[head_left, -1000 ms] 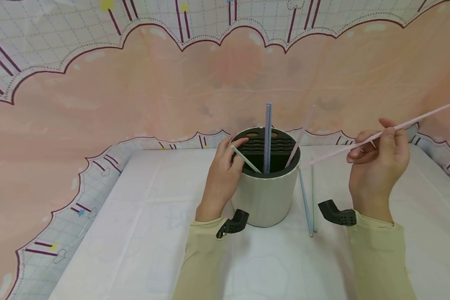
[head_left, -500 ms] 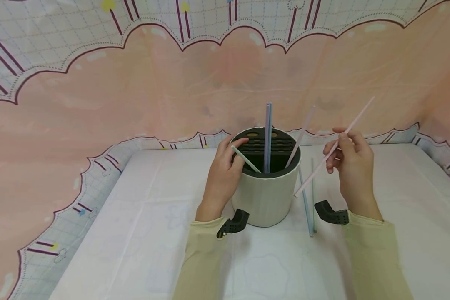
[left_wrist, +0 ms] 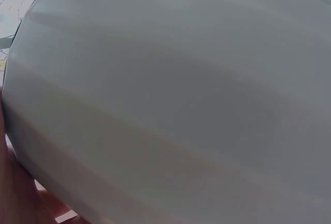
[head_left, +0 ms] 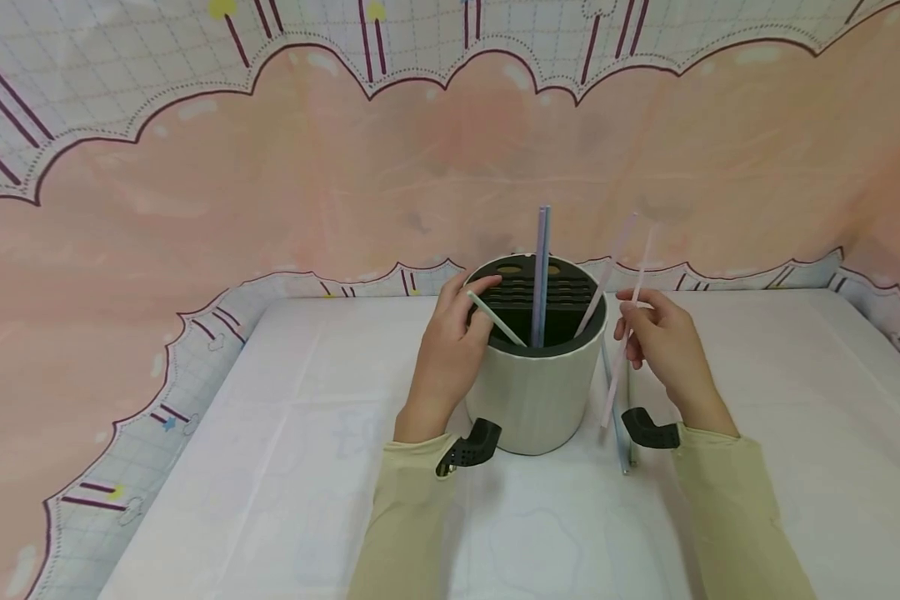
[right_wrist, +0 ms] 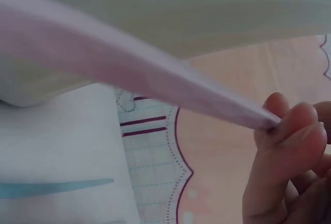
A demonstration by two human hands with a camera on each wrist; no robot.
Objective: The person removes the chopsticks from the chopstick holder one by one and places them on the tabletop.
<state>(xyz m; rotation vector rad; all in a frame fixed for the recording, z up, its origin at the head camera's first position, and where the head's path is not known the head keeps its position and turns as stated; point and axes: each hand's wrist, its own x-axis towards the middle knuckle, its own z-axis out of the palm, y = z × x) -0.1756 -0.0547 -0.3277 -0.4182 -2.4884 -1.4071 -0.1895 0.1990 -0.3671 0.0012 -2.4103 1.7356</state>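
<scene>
A round off-white utensil holder [head_left: 536, 400] with a black slotted top stands upright on the table. My left hand [head_left: 446, 354] grips its left rim; in the left wrist view the holder's wall [left_wrist: 165, 100] hides most of that hand. In the holder stand a purple and a blue straw [head_left: 542, 275] side by side, a pink straw [head_left: 592, 296] leaning right and a pale green straw [head_left: 495, 318] leaning left by my fingers. To its right, my right hand [head_left: 660, 342] pinches another pink straw [head_left: 622, 367] between thumb and fingers, nearly upright, its lower end beside the holder's wall.
A blue straw [head_left: 621, 446] and a green straw [head_left: 632, 442], partly hidden by my right hand, lie on the white tabletop [head_left: 330, 400] right of the holder. A peach patterned cloth [head_left: 270, 192] hangs behind the table.
My right hand has moved left toward the holder, turning its pink straw from a shallow slant to nearly upright. My left hand has kept its grip on the rim.
</scene>
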